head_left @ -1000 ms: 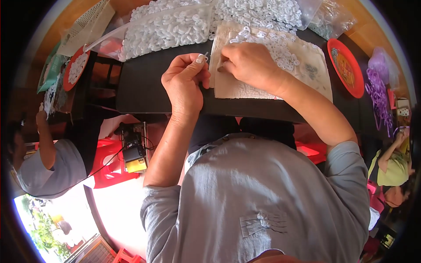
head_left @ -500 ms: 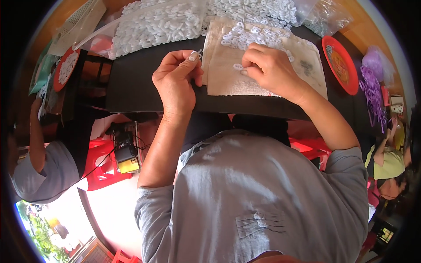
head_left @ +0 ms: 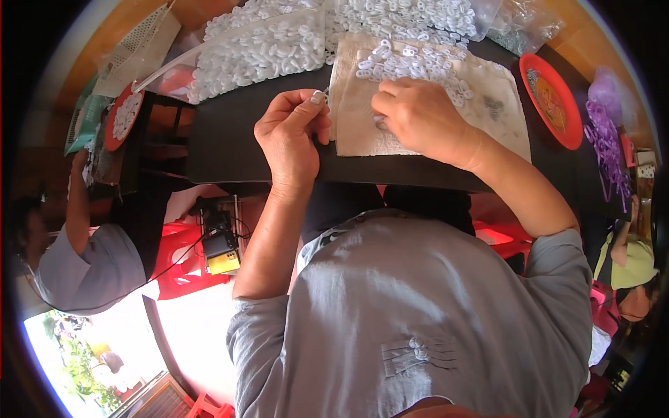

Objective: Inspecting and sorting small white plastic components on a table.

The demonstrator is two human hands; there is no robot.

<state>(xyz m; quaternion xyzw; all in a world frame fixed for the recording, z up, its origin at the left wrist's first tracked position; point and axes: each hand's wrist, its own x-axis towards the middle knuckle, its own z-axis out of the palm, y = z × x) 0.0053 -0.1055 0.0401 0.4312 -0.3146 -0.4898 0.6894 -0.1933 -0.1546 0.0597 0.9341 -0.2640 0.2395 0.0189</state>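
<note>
My left hand [head_left: 289,136] is raised over the table's dark edge, left of the beige cloth [head_left: 359,132]. Its thumb and index finger pinch a small metal piece [head_left: 325,97], mostly hidden by the fingertips. My right hand [head_left: 425,118] rests low over the cloth, knuckles up, its fingers curled down and closed. What lies under those fingertips is hidden. Just beyond it, small white oval plastic pieces with holes [head_left: 397,64] are spread in a loose pile on the cloth.
A clear tray heaped with white pieces [head_left: 261,59] stands at the back left, with more behind the cloth. On the right sit a red plate [head_left: 568,104] and purple ribbons [head_left: 605,139]. Another red plate [head_left: 125,117] is at left, near a co-worker's arm [head_left: 78,202].
My right hand has moved over the spot where a single white piece lay, and that piece no longer shows. My left hand keeps its pinch. The whole view has shifted slightly.
</note>
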